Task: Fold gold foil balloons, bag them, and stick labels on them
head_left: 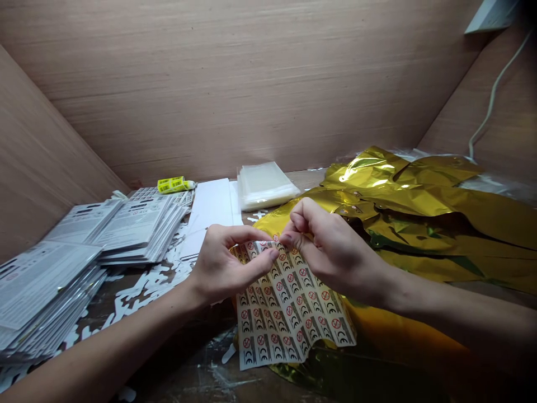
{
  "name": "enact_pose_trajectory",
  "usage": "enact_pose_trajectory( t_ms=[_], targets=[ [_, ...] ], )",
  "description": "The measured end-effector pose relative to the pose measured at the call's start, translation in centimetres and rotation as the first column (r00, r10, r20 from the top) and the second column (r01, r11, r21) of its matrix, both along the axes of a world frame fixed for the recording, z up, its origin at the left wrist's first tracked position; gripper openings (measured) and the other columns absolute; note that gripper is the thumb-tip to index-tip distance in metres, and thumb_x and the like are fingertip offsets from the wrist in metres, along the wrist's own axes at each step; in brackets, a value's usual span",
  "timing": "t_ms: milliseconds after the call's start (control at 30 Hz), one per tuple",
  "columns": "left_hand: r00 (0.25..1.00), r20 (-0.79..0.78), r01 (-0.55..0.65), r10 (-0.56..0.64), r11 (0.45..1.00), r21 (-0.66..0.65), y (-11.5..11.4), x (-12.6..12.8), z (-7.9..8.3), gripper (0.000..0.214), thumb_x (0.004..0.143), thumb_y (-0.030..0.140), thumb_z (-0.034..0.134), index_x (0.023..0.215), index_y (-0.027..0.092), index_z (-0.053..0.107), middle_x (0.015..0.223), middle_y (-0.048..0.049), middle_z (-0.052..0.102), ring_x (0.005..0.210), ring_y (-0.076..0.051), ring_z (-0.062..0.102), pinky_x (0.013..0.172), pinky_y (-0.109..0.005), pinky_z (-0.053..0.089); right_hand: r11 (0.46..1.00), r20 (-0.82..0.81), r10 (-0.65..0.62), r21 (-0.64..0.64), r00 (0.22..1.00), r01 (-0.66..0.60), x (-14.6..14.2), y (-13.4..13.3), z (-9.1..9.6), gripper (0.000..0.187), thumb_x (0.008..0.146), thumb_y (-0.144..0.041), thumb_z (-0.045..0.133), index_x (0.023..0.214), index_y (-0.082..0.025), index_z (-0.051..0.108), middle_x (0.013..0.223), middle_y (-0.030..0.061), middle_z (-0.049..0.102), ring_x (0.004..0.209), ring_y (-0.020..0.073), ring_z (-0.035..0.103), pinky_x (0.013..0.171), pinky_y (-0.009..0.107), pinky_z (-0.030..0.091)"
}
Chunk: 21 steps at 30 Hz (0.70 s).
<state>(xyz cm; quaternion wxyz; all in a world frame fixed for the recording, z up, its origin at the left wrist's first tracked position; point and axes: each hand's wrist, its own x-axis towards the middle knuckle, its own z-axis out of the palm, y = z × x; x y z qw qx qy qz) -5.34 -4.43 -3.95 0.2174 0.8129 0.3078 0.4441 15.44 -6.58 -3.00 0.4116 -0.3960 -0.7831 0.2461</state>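
Pinching sticker sheet between both hands

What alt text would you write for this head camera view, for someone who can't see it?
The left hand and right hand pinch the top edge of a sheet of small labels with red prohibition signs, lying on crumpled gold foil. Stacks of printed cards sit to the left, with clear plastic bags and a yellow tube beyond.
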Motion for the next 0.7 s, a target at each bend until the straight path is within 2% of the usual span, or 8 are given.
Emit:
enact_pose_trajectory(
  t_ms=[100, 233, 333, 433, 567, 633, 700],
  targets=[
    [1.0, 0.029, 0.01, -0.011, 0.999, 0.03, 0.0, 0.0, -0.1, 0.007, 0.078, 0.018, 0.078, 0.083, 0.013, 0.08, 0.068, -0.0036, 0.077, 0.05, -0.01, 0.061, 0.047, -0.02, 0.048, 0.995, 0.103, -0.034, 0.101, 0.994, 0.024, 0.0, 0.1, -0.2, 0.019, 0.094, -0.008, 0.049, 0.089, -0.024, 0.039, 0.075, -0.0034, 0.056, 0.063, 0.0125, 0.048, 0.056, 0.029, 0.036],
    [0.999, 0.04, 0.034, -0.035, 0.999, 0.027, 0.2, 0.1, -0.3, 0.005, 0.081, 0.016, 0.076, 0.081, 0.014, 0.08, 0.071, -0.0046, 0.079, 0.055, -0.013, 0.068, 0.051, -0.02, 0.053, 0.99, 0.153, -0.047, 0.137, 0.987, 0.026, 0.0, 0.2, -0.4, 0.017, 0.094, -0.01, 0.047, 0.092, -0.025, 0.038, 0.075, -0.0026, 0.056, 0.062, 0.0132, 0.049, 0.057, 0.03, 0.035],
    [0.998, 0.031, 0.047, -0.048, 0.998, 0.036, 0.2, 0.1, -0.3, 0.008, 0.084, 0.017, 0.074, 0.078, 0.014, 0.079, 0.066, -0.0035, 0.077, 0.051, -0.012, 0.065, 0.048, -0.019, 0.05, 0.991, 0.169, -0.058, 0.127, 0.984, 0.036, -0.1, 0.2, -0.3, 0.012, 0.098, -0.016, 0.048, 0.095, -0.025, 0.04, 0.071, -0.0033, 0.055, 0.059, 0.0131, 0.047, 0.057, 0.03, 0.034],
    [0.997, 0.023, 0.078, -0.079, 0.997, 0.02, 0.2, -0.1, -0.3, 0.011, 0.086, 0.017, 0.073, 0.076, 0.015, 0.078, 0.064, -0.0029, 0.076, 0.049, -0.011, 0.064, 0.047, -0.019, 0.05, 0.996, 0.185, -0.066, 0.069, 0.98, 0.054, 0.0, 0.1, 0.4, 0.005, 0.103, -0.024, 0.046, 0.108, -0.024, 0.046, 0.079, -0.0001, 0.064, 0.064, 0.0146, 0.055, 0.059, 0.03, 0.037],
    [0.992, 0.02, 0.126, -0.125, 0.992, -0.008, 0.2, -0.1, -0.4, 0.01, 0.087, 0.016, 0.073, 0.08, 0.015, 0.079, 0.067, -0.0029, 0.076, 0.05, -0.01, 0.063, 0.048, -0.019, 0.049, 1.0, 0.131, 0.015, 0.011, 0.991, -0.017, 0.3, 0.2, 1.8, 0.014, 0.101, -0.023, 0.052, 0.115, -0.022, 0.049, 0.107, 0.0074, 0.071, 0.092, 0.0196, 0.066, 0.077, 0.034, 0.048],
    [0.99, 0.01, 0.143, -0.143, 0.99, -0.017, 0.2, -0.1, -0.4, 0.009, 0.087, 0.015, 0.073, 0.082, 0.015, 0.08, 0.065, -0.002, 0.075, 0.049, -0.009, 0.061, 0.047, -0.019, 0.047, 0.997, 0.113, 0.075, 0.02, 0.991, -0.078, 0.5, 0.2, 2.3, 0.019, 0.096, -0.018, 0.058, 0.113, -0.021, 0.049, 0.108, 0.0068, 0.07, 0.098, 0.0203, 0.066, 0.083, 0.035, 0.049],
    [0.988, 0.001, 0.157, -0.157, 0.987, -0.024, 0.1, 0.1, -0.4, 0.009, 0.087, 0.015, 0.073, 0.081, 0.014, 0.08, 0.061, -0.0011, 0.073, 0.047, -0.008, 0.057, 0.046, -0.019, 0.044, 0.992, 0.13, 0.118, 0.031, 0.985, -0.123, 0.7, 0.3, 2.5, 0.022, 0.093, -0.015, 0.061, 0.111, -0.022, 0.05, 0.103, 0.0046, 0.07, 0.097, 0.02, 0.067, 0.082, 0.035, 0.05]
  ],
)
